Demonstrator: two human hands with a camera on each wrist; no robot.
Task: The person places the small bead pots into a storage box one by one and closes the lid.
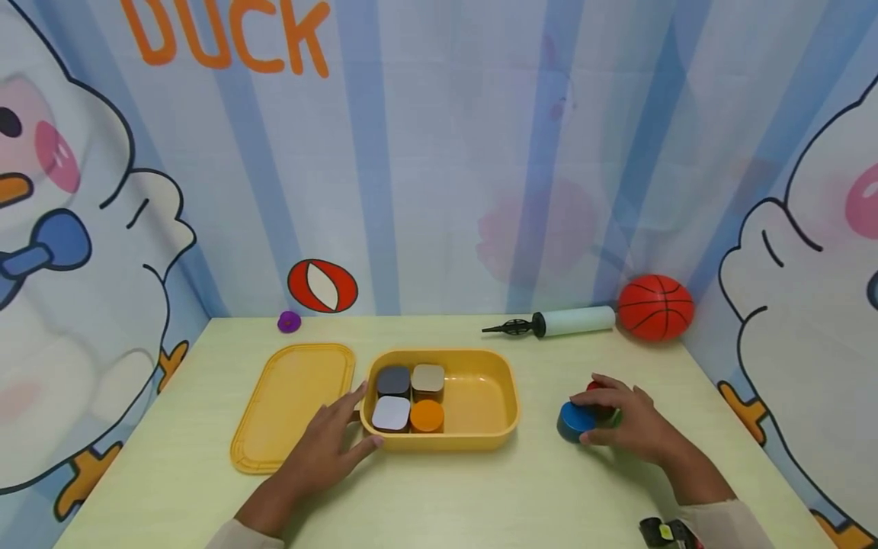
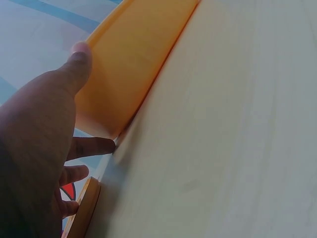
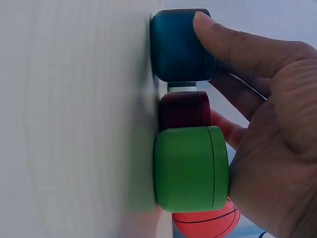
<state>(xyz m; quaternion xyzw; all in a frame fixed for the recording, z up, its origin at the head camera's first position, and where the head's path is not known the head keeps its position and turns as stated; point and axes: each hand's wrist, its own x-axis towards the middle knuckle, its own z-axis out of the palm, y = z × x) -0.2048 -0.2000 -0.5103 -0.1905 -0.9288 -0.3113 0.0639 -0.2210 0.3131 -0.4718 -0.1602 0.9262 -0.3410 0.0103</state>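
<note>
Watching through the head camera, I see the person's right hand (image 1: 634, 423) with thumb and fingers bent round a blue lidded jar (image 1: 575, 422) at their tips. A red jar (image 1: 595, 386) and a green jar (image 1: 610, 418) sit partly hidden under those fingers. Left of them, across a stretch of surface (image 1: 494, 496), stands a yellow rectangular bin (image 1: 480, 441); its long axis runs left to right, so a short end faces the blue jar. The half nearer the right fingers is bare. In the other half, by the left hand (image 1: 322, 442), stand a dark grey jar (image 1: 394, 380), a beige jar (image 1: 428, 378), a white jar (image 1: 392, 412) and an orange jar (image 1: 427, 416). The left fingers are spread at the bin's left end, with a flat yellow tray (image 1: 302, 389) just left of them. I judge the right hand nearer the blue jar, the left nearer the bin.

From the left wrist, I get the thumb tip against the bin's rim and a straight finger by its bottom corner; nothing is enclosed.

From the right wrist, the thumb lies over the blue jar's lid edge, other fingers opposite, parted by its squat body. Whether its base is slightly raised, I cannot tell. The green jar is beside the palm.
</note>
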